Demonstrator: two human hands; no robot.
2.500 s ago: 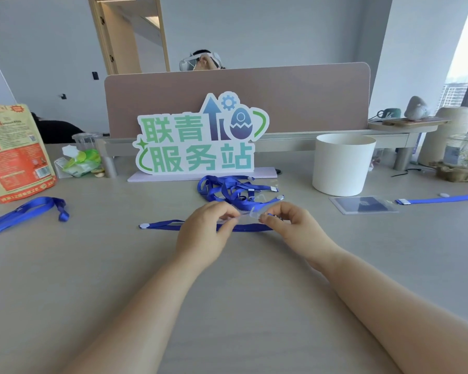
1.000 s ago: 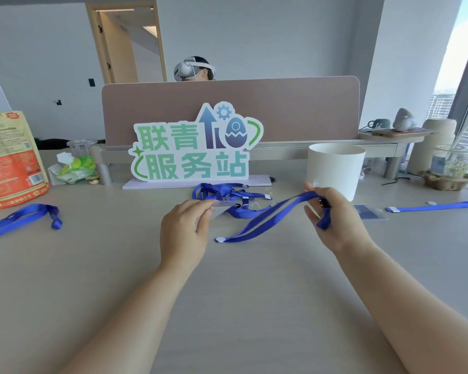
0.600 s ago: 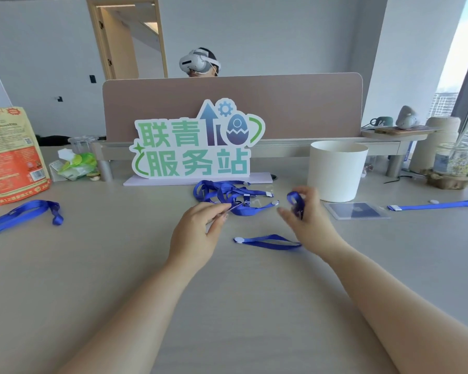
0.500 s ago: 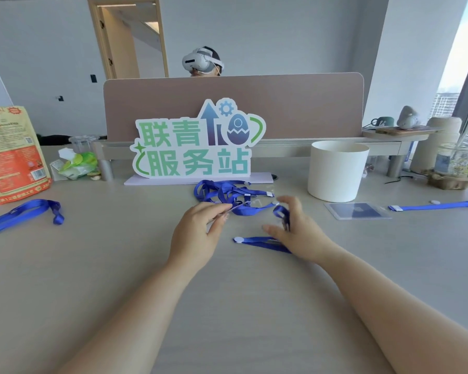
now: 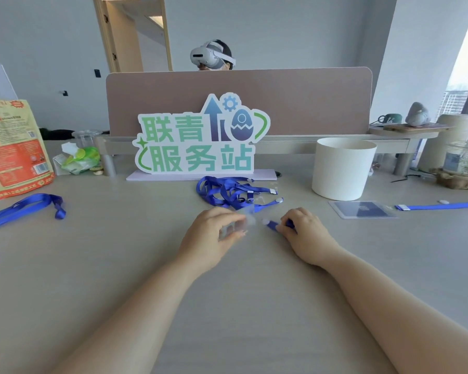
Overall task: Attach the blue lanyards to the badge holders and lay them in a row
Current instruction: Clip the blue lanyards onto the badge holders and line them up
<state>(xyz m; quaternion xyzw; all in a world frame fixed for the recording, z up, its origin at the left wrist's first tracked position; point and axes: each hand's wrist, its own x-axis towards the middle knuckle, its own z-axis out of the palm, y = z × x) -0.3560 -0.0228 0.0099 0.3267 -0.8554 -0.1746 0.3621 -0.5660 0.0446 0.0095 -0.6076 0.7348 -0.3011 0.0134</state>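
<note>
Desk (image 5: 92,265) level. Left hand (image 5: 208,234) pinches clear badge holder (image 5: 239,225); right hand (image 5: 305,233) grips lanyard (image 5: 272,225) end. Recommend meeting holder's top edge squarely.

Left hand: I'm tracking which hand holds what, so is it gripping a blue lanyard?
No, the left hand pinches a clear badge holder, while the right hand grips the blue lanyard.

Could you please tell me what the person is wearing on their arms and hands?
The left forearm and right forearm are bare to the frame's lower edge, no sleeves in view. The left hand and right hand wear no gloves, rings, watch or bracelet.
</note>
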